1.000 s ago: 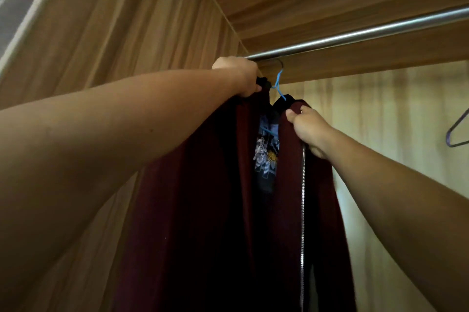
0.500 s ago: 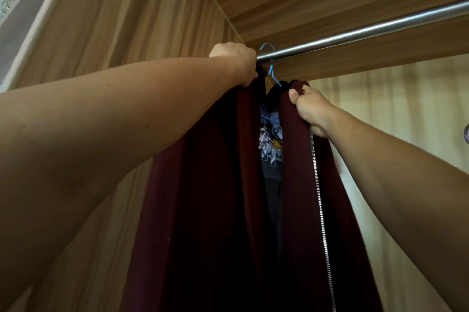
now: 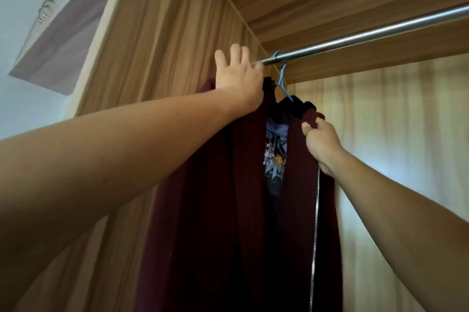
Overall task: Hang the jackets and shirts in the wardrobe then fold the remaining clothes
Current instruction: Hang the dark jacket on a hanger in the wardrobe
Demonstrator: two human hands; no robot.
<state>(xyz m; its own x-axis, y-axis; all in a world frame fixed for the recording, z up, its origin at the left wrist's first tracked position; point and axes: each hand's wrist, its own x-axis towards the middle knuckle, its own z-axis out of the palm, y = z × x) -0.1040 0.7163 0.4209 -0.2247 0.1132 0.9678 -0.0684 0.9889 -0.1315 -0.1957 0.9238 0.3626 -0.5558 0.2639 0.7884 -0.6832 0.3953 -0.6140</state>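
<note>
Now the maroon zip jacket (image 3: pixel 215 210) hangs by a blue hanger (image 3: pixel 282 78) from the steel rod (image 3: pixel 368 34). Our left hand (image 3: pixel 238 75), fingers spread, rests at nine o'clock of the hook. Our right hand (image 3: pixel 321 141) pinches the collar at four o'clock.

- Two arms are shown, entering from the near left and near right edges of the view.
- The left forearm (image 3: pixel 114 159) and the right forearm (image 3: pixel 393 222) are seen bare along their whole visible length.
- The left hand (image 3: pixel 238 78) and the right hand (image 3: pixel 321 145) are likewise bare.
- Finer details such as the nails are too blurred to be made out.
</note>
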